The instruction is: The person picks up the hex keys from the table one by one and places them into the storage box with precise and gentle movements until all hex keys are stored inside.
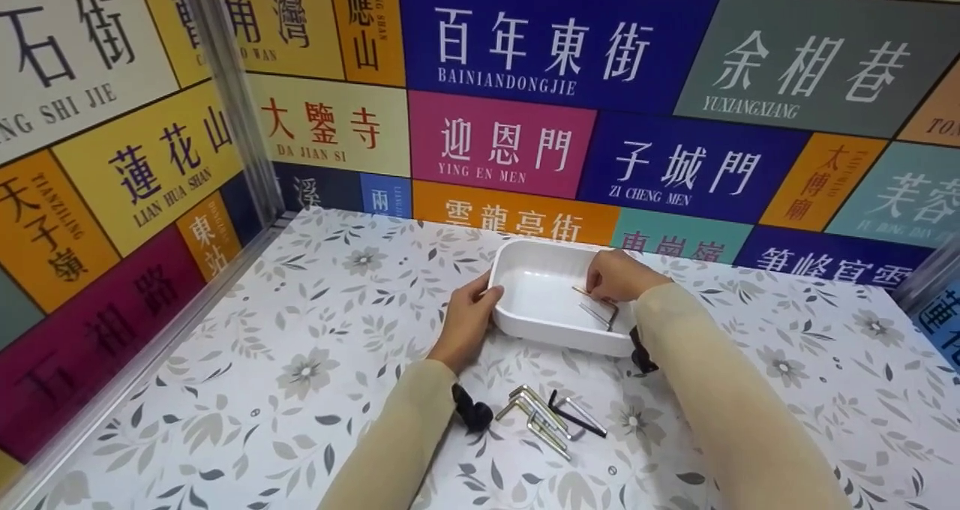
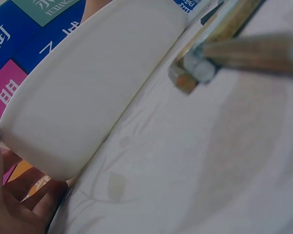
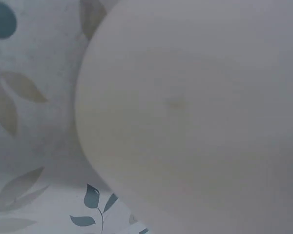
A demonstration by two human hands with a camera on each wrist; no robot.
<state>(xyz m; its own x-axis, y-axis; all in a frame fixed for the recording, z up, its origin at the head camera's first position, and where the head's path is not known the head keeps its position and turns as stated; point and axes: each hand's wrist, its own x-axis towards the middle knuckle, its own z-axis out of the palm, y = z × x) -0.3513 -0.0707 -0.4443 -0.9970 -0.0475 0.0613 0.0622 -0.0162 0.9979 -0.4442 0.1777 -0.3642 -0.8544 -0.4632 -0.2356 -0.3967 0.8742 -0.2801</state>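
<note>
A white rectangular tray (image 1: 559, 336) stands on the table, its outer side filling much of both wrist views. My left hand (image 1: 466, 316) grips its left end, thumb at the rim; in the left wrist view the fingers (image 2: 44, 200) lie against the end wall. My right hand (image 1: 624, 276) reaches over the right side into the tray, fingers curled and pointing down. A gold-coloured hex key (image 1: 579, 290) sticks out from the fingertips, the rest of it hidden by the hand. Beneath, a few hex keys (image 1: 600, 316) lie on the tray's floor at the right.
In front of the tray, between the forearms, lies a loose pile of several L-shaped hex keys (image 1: 541, 414), silver, gold and black. A floral cloth (image 1: 300, 300) covers the table. Behind it rises a wall of coloured street-name signs (image 1: 502, 142).
</note>
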